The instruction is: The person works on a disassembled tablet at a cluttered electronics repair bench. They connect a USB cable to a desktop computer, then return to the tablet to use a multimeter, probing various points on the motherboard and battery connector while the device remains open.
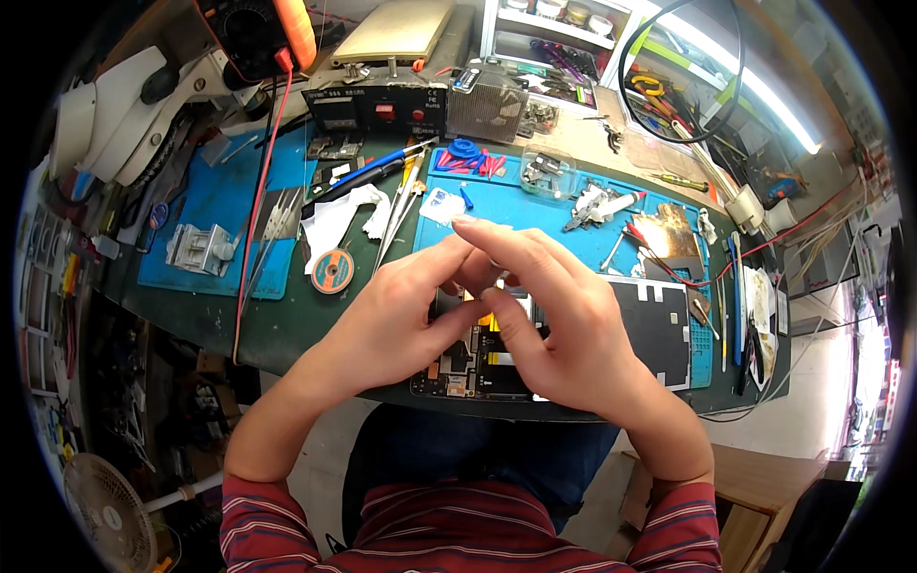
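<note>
Both my hands meet over the bared device

My left hand (396, 301) and right hand (578, 310) lean in from either side, fingers bent and tips brought together like a little roof. In this view the thumb tips meet or overlap; my own fingers hide whatever might sit between them, so I cannot tell whether I am pinching something small or nothing at all.

The opened-up device (458, 380) lies at the near edge of the green table (287, 334), partly under my hands, with its circuit board showing to the left and a yellow strip (500, 359) showing between my wrists. A flat black panel (650, 329) lies just to its right, and the solder spool (332, 272) stands apart on my left.

For close finger work like this, I'd judge it best to steady one hand against the other, keep the pressure light, and let the fingertips do the moving rather than the wrists. The strip looks thin and easily creased, so I'd keep my palms off it and the board, and tilt my fingers apart a little for a clear line of sight
</note>
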### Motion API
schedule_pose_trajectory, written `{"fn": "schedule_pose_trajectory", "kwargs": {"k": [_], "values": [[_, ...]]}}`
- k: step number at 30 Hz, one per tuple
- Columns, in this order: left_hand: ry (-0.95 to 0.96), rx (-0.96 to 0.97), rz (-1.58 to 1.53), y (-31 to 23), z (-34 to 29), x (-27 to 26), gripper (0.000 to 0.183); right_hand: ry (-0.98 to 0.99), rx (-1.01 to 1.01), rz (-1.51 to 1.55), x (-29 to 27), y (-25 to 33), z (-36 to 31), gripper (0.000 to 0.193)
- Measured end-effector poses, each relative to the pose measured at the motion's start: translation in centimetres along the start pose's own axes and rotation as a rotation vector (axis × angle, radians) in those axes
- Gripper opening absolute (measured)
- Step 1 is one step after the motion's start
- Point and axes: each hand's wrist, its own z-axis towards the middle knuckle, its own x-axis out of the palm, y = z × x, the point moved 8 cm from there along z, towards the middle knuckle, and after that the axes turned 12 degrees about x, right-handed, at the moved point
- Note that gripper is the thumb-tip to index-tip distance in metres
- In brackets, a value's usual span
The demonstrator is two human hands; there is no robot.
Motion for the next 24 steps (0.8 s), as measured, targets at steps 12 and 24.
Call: {"fn": "schedule_pose_trajectory", "kwargs": {"k": [12, 24], "values": [[0.123, 0.092, 0.233, -0.6, -0.2, -0.2, 0.024, -0.073, -0.076, -0.003, -1.0, 0.2, -0.2, 0.061], [0.095, 0.054, 0.172, 0.4, -0.4, 0.4, 0.01, 0.002, -0.04, -0.065, 0.0, -0.5, -0.5, 0.064]]}}
